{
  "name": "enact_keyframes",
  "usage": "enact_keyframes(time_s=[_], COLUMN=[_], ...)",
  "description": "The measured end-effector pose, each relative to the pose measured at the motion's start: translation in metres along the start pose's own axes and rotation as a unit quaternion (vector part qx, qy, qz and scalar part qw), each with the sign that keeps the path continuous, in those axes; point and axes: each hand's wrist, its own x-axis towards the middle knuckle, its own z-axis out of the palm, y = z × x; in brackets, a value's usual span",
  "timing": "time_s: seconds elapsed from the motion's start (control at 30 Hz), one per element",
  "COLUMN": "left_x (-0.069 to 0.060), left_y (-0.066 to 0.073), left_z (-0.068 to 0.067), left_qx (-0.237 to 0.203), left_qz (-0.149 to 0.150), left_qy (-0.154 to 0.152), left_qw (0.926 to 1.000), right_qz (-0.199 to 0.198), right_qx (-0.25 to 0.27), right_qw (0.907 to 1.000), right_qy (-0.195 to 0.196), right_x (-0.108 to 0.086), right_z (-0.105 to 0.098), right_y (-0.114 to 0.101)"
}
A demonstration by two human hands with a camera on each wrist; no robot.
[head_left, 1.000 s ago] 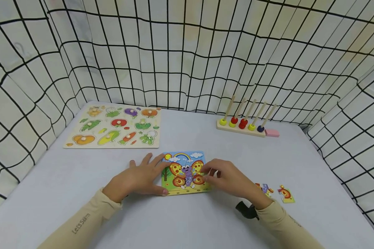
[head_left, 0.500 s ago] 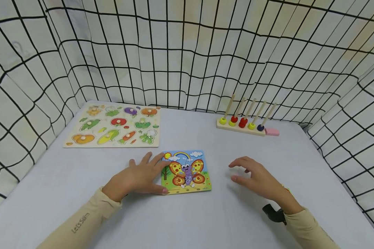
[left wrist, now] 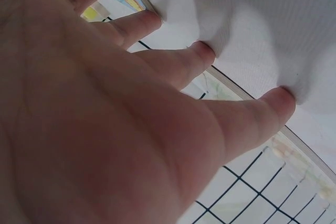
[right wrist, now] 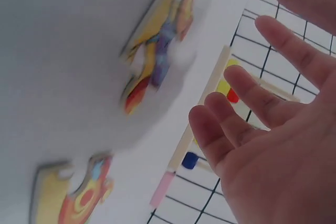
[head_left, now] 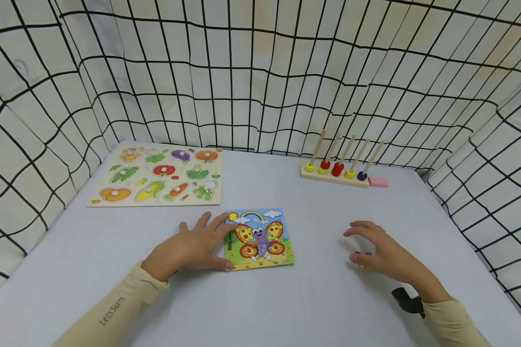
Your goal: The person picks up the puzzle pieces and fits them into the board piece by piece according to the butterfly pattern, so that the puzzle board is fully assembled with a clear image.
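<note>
A square butterfly picture board (head_left: 259, 250) lies on the white tabletop in front of me. My left hand (head_left: 186, 248) rests at its left side with fingers spread, the thumb and a fingertip touching its edge. To the right, my right hand (head_left: 384, 255) hovers with parted fingers and nothing between them. Part of a jigsaw piece (head_left: 365, 268) shows under it. The right wrist view has a piece or joined pieces in yellow, purple and red (right wrist: 164, 51). A separate yellow piece with an orange swirl (right wrist: 84, 200) lies lower left there; the right hand covers it in the head view.
At the back left lies a wooden vegetable peg puzzle (head_left: 156, 176). A bead counting stand (head_left: 334, 179) with upright rods stands at the back right, a pink block (head_left: 378, 181) by its end. Black netting (head_left: 252, 96) over white sheeting encloses the far sides.
My right hand has left the board's right edge and moved right, over the loose jigsaw pieces, its fingers spreading apart. The left hand and the board have stayed in place.
</note>
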Motion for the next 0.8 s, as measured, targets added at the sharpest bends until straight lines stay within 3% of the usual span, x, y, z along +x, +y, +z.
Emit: enact_keyframes(time_s=[0.4, 0.67, 0.8], left_x=[-0.003, -0.001, -0.003], left_y=[-0.002, 0.001, 0.001], left_z=[-0.002, 0.002, 0.001], left_qx=[-0.005, -0.013, -0.016], left_qz=[-0.001, -0.006, -0.01], left_qy=[0.005, 0.003, 0.001], left_qw=[1.0, 0.9999, 0.9998], right_qz=[-0.001, -0.017, -0.026], right_qx=[-0.008, -0.007, -0.039], right_qw=[0.999, 0.9992, 0.9986], right_qy=[-0.044, -0.034, -0.025], right_x=[-0.005, -0.011, -0.009], right_z=[-0.001, 0.004, 0.007], right_y=[0.018, 0.022, 0.021])
